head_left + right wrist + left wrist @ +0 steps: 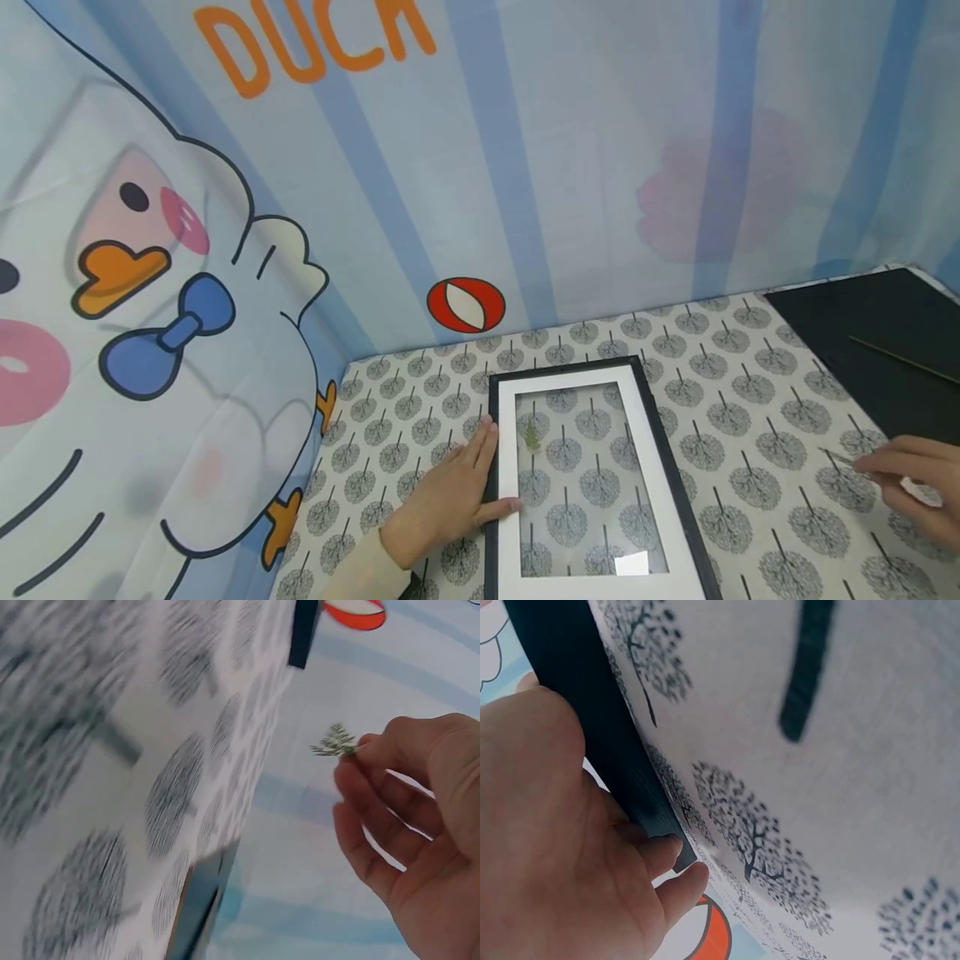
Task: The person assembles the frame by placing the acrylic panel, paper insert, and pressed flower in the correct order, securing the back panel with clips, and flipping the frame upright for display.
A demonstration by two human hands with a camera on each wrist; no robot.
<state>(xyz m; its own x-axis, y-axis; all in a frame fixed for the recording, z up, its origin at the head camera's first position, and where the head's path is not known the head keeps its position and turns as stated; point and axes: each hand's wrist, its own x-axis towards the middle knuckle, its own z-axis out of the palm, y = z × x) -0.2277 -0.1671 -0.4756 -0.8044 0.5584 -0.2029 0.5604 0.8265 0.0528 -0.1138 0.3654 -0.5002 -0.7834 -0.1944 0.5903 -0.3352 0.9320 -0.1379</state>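
A black picture frame (672, 475) with a white mat (506, 467) lies on the tree-patterned cloth. Through its clear window shows one small green fern leaf (532, 435) near the upper left. Along the frame's left side rests my left hand (446, 500), fingers extended beside the edge and thumb over onto the mat. The left wrist view has those fingers against the dark frame side (570, 682). Off to the right of the frame, my right hand (918, 487) is raised and pinches a small green fern sprig (334, 741) between thumb and forefinger.
At the right lies a black sheet (911, 321) with a thin dry stem (900, 358) on it. Behind the patterned tablecloth (738, 392) hangs a blue striped curtain (592, 167) printed with a duck.
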